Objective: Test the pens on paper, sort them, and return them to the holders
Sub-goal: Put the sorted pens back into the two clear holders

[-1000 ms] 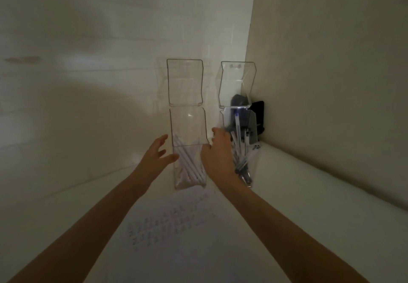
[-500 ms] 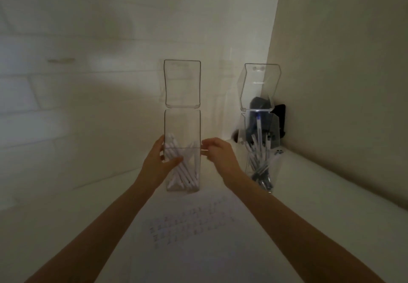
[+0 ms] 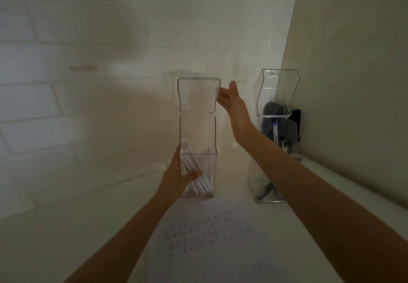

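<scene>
Two grips work at a tall clear plastic holder (image 3: 197,137) of white pens (image 3: 205,186), whose hinged lid (image 3: 198,95) stands up open.

The left grip (image 3: 176,179) clasps the holder low on its left side with the thumb laid across the front face over the pens. The holder stands toward the back edge of the white tabletop (image 3: 66,227), by the white brick wall (image 3: 88,106). The right grip (image 3: 234,106) is released, fingers straight and together, with its fingertips (image 3: 220,100) at the right edge of the raised lid, touching it or nearly so. A second clear plastic holder (image 3: 256,185), lid also up, stands apart in the tabletop's back right corner, with dark pens (image 3: 266,191) in its bottom and the right forearm crossing in front. A white sheet of paper (image 3: 209,249) with rows of faint scribbles lies flat just in front of the first holder.
</scene>
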